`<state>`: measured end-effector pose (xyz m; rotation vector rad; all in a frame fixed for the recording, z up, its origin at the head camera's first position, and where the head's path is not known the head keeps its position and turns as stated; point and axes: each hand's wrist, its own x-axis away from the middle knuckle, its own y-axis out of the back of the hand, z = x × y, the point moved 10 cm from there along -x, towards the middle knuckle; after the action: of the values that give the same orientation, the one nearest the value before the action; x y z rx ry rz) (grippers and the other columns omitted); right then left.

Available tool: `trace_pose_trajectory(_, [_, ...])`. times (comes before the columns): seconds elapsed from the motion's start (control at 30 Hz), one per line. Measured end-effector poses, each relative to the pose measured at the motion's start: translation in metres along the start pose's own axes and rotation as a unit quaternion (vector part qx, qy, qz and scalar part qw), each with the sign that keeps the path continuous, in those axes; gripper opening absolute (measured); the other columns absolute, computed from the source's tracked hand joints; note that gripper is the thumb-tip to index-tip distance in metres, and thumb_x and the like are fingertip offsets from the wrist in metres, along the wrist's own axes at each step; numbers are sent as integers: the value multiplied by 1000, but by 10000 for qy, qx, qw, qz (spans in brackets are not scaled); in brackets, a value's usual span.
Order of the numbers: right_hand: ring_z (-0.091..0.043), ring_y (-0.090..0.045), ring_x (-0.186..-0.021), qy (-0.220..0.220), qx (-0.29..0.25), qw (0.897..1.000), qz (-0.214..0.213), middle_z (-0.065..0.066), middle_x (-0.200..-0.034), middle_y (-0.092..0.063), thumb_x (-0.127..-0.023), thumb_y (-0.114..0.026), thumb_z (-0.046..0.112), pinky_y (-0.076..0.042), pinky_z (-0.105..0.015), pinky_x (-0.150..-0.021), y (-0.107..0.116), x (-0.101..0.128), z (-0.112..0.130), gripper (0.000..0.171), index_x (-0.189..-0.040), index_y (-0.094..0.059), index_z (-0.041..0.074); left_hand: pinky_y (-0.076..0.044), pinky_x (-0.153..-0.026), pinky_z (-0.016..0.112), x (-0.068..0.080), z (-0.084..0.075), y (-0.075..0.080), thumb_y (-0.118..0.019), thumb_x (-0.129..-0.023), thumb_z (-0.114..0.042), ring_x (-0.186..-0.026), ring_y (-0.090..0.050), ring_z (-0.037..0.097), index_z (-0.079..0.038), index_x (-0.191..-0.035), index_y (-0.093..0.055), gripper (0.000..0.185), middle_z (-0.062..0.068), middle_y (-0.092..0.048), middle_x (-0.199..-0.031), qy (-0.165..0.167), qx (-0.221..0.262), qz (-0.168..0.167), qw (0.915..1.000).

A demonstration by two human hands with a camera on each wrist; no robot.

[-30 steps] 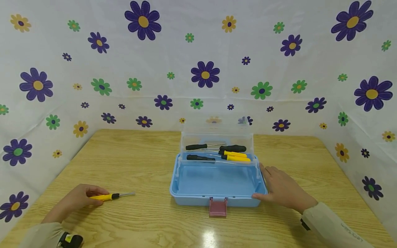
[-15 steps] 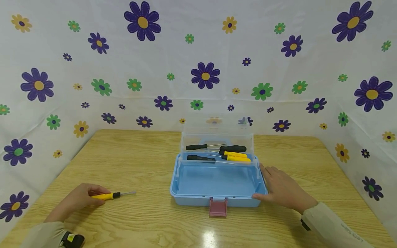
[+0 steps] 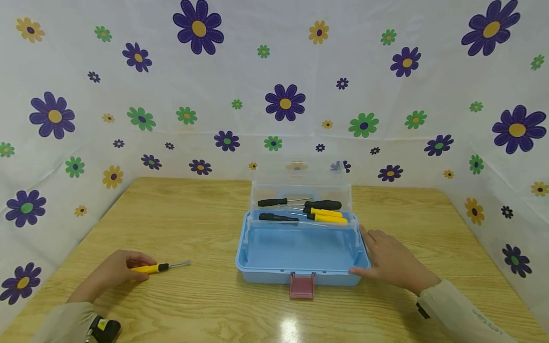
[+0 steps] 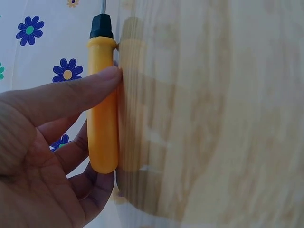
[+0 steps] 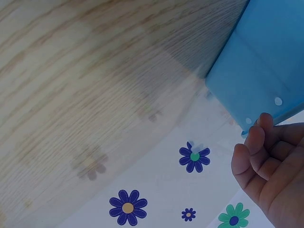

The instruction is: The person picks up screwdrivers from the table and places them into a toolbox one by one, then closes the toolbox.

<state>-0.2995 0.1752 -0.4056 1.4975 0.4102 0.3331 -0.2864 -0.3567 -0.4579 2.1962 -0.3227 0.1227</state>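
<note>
Sleeves (image 3: pixel 64 324) of a light colour come in from the near edge, and a wood-look table (image 3: pixel 214 305) lies under both hands. On the left, near side, the left hand (image 3: pixel 120 269) pinches a yellow screwdriver (image 3: pixel 147 269) by its handle, thumb on one side and fingers on the other. Its metal tip points right, toward the box. I cannot tell if the screwdriver touches the table or sits just over it. Right of that, well apart, a pink latch (image 3: pixel 302 287) hangs down on the near side of a blue box (image 3: pixel 274 277). The right hand (image 3: pixel 392 264) rests on the right side of the box, its thumb on the near corner and its fingers, a little bent, along the side. It looks like the step now is to hold the tool while the other hand keeps the box steady. I think moving the tool calls for a snug pinch, a small lift off the table, and a gentle turn so the tip does not bump the box. Farther back, a clear tray (image 3: pixel 259 223) sits over the far part of the box, with black screwdrivers (image 3: pixel 279 218) and more yellow screwdrivers (image 3: pixel 330 219) lying in it. Behind them the clear lid (image 3: pixel 267 177) stands up. Farthest away hangs a white cloth (image 3: pixel 240 71) with flowers.
</note>
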Motion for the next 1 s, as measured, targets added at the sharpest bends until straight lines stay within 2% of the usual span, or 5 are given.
trace_pose_trajectory(0.2, [-39, -57, -112, -5, -39, 10000, 0, -25, -126, -56, -73, -55, 75, -47, -53, -93, 1, 1, 0, 109, -140, -34, -9, -49, -69, 21, 2, 2, 0, -78, -75, -27, -79, -57, 1, 0, -112, -67, 47, 19, -66, -111, 111, 280, 46, 9995])
trace_pose_trajectory(0.43, [-40, -56, -114, -38, -134, 9999, 51, -26, -127, -55, -74, -54, 75, -46, -54, -94, 0, 1, -1, 109, -141, -33, -9, -49, -70, 23, 2, 4, 2, -75, -77, -29, -84, -60, 10, -3, -111, -68, 44, 16, -68, -109, 183, 55, -4, 9998])
trace_pose_trajectory(0.57, [-40, -55, -114, -36, -140, 9999, 55, -26, -128, -54, -74, -54, 74, -46, -54, -95, -1, 1, -1, 109, -141, -33, -9, -49, -70, 23, 2, 6, 3, -75, -77, -29, -83, -61, 11, -3, -111, -69, 43, 15, -68, -108, 283, 93, -70, 9995])
trace_pose_trajectory(0.77, [-40, -55, -114, -28, -123, 9999, 54, -26, -128, -54, -75, -55, 74, -46, -55, -94, 0, 1, -1, 108, -140, -34, -10, -50, -69, 23, 4, 6, 5, -75, -77, -28, -83, -62, 11, -2, -110, -69, 42, 17, -68, -109, 273, 78, -139, 9995])
trace_pose_trajectory(1.0, [-39, -56, -113, 22, -111, 9999, 4, -25, -127, -55, -75, -54, 74, -46, -54, -94, 0, 1, 0, 108, -140, -34, -10, -53, -72, 23, 5, 8, 6, -76, -75, -26, -83, -63, 3, -3, -112, -69, 44, 19, -66, -113, 237, 112, -65, 9996])
